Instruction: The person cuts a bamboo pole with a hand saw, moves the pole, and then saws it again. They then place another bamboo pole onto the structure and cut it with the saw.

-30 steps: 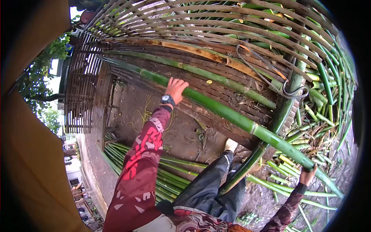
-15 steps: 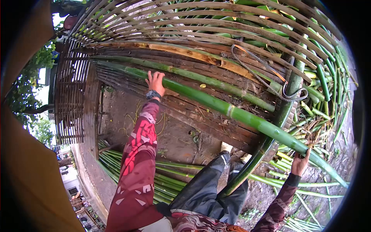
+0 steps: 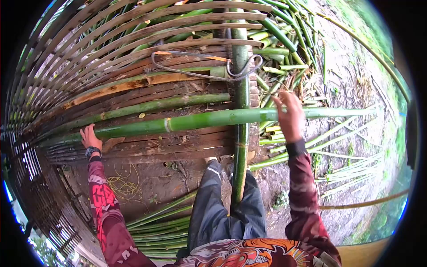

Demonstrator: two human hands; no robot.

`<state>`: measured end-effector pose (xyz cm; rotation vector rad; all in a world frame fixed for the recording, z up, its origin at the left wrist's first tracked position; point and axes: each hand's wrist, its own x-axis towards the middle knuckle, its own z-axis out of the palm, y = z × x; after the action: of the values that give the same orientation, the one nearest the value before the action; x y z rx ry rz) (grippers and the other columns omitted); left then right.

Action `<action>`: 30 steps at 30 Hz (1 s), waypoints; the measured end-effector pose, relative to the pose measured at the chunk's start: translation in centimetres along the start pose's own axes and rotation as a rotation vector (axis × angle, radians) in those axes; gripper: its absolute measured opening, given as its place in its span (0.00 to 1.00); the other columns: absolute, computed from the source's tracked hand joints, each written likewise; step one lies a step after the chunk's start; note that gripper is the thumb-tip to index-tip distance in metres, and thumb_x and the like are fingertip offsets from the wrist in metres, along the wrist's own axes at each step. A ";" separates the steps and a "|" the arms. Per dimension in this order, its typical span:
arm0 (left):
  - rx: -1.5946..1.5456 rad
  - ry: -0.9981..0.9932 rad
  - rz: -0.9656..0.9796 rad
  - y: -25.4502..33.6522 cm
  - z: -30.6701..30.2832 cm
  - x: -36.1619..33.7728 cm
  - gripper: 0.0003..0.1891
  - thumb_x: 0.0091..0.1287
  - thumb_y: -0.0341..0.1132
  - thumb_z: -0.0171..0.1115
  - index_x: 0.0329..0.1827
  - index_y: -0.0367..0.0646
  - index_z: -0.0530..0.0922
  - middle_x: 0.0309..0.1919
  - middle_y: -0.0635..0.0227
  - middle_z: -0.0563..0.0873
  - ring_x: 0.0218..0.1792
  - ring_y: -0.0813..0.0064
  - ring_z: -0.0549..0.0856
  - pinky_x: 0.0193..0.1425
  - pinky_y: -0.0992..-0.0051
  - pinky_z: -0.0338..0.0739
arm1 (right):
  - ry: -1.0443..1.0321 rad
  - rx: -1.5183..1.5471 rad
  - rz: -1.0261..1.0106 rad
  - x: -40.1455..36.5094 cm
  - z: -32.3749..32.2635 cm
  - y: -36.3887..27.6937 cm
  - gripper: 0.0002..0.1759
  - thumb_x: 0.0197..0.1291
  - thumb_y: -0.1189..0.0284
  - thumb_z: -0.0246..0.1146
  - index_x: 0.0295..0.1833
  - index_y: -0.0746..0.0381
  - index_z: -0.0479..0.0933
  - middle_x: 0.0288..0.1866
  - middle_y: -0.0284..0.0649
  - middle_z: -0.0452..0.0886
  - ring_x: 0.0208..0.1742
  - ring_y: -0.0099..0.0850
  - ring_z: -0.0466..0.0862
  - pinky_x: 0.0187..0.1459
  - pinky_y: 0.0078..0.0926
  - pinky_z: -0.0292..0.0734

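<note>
A long green bamboo pole point(image 3: 204, 119) lies crosswise in front of me over a slatted bamboo bench. Near its left part, my left hand point(image 3: 90, 136) is closed on the pole, fingers over its near side and a watch at the wrist. My right hand point(image 3: 291, 116) is over the right part of the same pole, thumb and fingers apart, hiding a short stretch of it. Under the pole runs a thick green bamboo crossbar point(image 3: 241, 147), its near end between my legs.
Two more bamboo lengths lie beyond the pole, one green point(image 3: 164, 103) and one yellowish brown point(image 3: 129, 85). A looped grey strap point(image 3: 191, 76) rests by the crossbar. Curved slats point(image 3: 178, 22) rise behind. Cut bamboo strips point(image 3: 171, 233) lie on the ground, with yellow cord point(image 3: 126, 189) nearby.
My view has swung right. My right hand has come off its grip farther along the pole and opened over it. My left hand stays on the pole.
</note>
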<state>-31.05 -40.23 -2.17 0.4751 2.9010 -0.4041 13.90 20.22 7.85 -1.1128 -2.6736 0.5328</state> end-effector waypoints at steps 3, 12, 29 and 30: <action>0.056 -0.075 -0.068 2.0 -2.3 -0.4 0.51 0.54 0.26 0.81 0.81 0.67 0.64 0.80 0.68 0.65 0.84 0.46 0.56 0.76 0.32 0.68 | 0.074 -0.072 -0.592 5.9 5.5 -3.4 0.24 0.68 0.68 0.66 0.69 0.58 0.77 0.61 0.42 0.83 0.68 0.45 0.80 0.69 0.48 0.75; -0.007 -0.068 -0.032 1.6 -1.4 -0.3 0.36 0.54 0.25 0.76 0.68 0.53 0.73 0.73 0.65 0.73 0.82 0.43 0.60 0.76 0.40 0.72 | -0.206 -0.175 -0.784 12.3 10.0 -5.9 0.11 0.65 0.68 0.62 0.50 0.59 0.73 0.37 0.37 0.85 0.45 0.42 0.86 0.55 0.47 0.79; -0.040 0.047 0.136 -1.5 2.0 1.4 0.33 0.49 0.25 0.76 0.62 0.51 0.76 0.66 0.61 0.78 0.75 0.39 0.68 0.83 0.48 0.63 | -0.032 0.592 0.453 -21.8 -1.8 -12.4 0.10 0.74 0.77 0.62 0.57 0.66 0.78 0.39 0.57 0.82 0.38 0.55 0.87 0.37 0.43 0.79; -0.012 0.032 0.125 -1.1 1.5 1.2 0.34 0.49 0.26 0.76 0.62 0.51 0.76 0.66 0.60 0.78 0.75 0.39 0.68 0.83 0.49 0.62 | 0.016 0.597 0.417 -22.4 -1.4 -12.5 0.11 0.74 0.77 0.62 0.58 0.66 0.78 0.40 0.58 0.83 0.39 0.57 0.87 0.39 0.44 0.80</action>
<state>-32.33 -41.36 -3.57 0.6628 2.8828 -0.3630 21.93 -3.58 13.22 -1.4428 -2.0278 1.2745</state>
